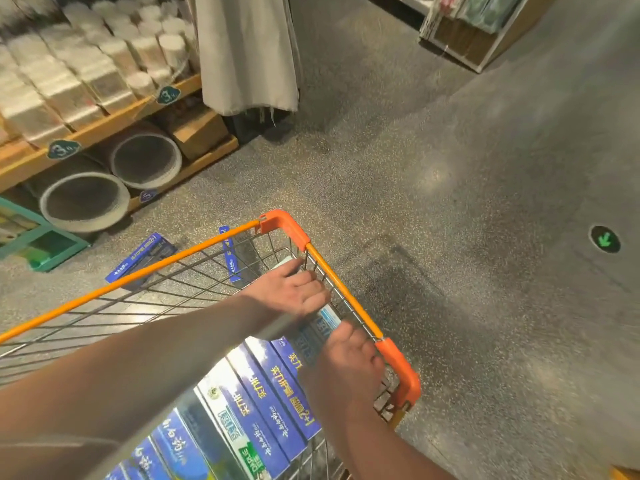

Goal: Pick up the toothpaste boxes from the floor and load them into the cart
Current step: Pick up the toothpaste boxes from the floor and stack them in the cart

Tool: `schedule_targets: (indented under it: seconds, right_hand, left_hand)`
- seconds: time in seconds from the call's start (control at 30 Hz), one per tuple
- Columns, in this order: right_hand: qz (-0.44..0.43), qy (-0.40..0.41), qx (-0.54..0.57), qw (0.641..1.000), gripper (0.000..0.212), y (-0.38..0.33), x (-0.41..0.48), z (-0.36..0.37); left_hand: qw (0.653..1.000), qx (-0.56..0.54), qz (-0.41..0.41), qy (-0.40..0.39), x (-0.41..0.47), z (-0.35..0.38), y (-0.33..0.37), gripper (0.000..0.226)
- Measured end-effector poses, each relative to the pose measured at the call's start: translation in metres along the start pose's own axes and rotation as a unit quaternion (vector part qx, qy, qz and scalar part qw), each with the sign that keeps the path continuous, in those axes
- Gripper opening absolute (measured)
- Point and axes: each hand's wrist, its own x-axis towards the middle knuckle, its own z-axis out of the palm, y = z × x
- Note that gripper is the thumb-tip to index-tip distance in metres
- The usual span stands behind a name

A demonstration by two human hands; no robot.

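A wire cart (pixel 194 252) with an orange rim fills the lower left. Several blue and white toothpaste boxes (pixel 263 393) stand in a row inside it. Both hands hold one light blue-and-white toothpaste box (pixel 318 329) against the cart's right wall: my left hand (pixel 294 289) grips its far end, my right hand (pixel 346 368) grips its near end. One blue box (pixel 142 256) lies on the floor beyond the cart's left side. Another blue box (pixel 230 254) shows through the wire at the cart's far end; whether it is inside or outside I cannot tell.
A wooden shelf (pixel 114 123) of white packaged goods runs along the left, with two round tubs (pixel 145 161) under it. A green frame (pixel 45 244) stands at the far left. A hanging cloth (pixel 246 53) is at the top. Speckled grey floor (pixel 485 202) with a green arrow marker (pixel 604 239) lies right.
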Motion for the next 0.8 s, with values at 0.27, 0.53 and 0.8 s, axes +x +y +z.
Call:
schedule_targets:
  seconds: [0.27,0.53,0.8]
  right_hand:
    - [0.016,-0.086,0.017,0.996,0.082,-0.003,0.006,0.031]
    - [0.023,-0.195,-0.020,0.980,0.115,0.002,0.017,0.038]
    - [0.045,-0.332,0.021,0.942,0.088,0.010,0.027,0.049]
  left_hand:
    - [0.999,0.023,0.001,0.033,-0.002,0.026,-0.003,0.037]
    - [0.992,-0.018,0.022,-0.122,0.003,0.048,-0.010,0.124]
    - [0.971,-0.068,-0.039,-0.224,0.006,0.067,0.004,0.125]
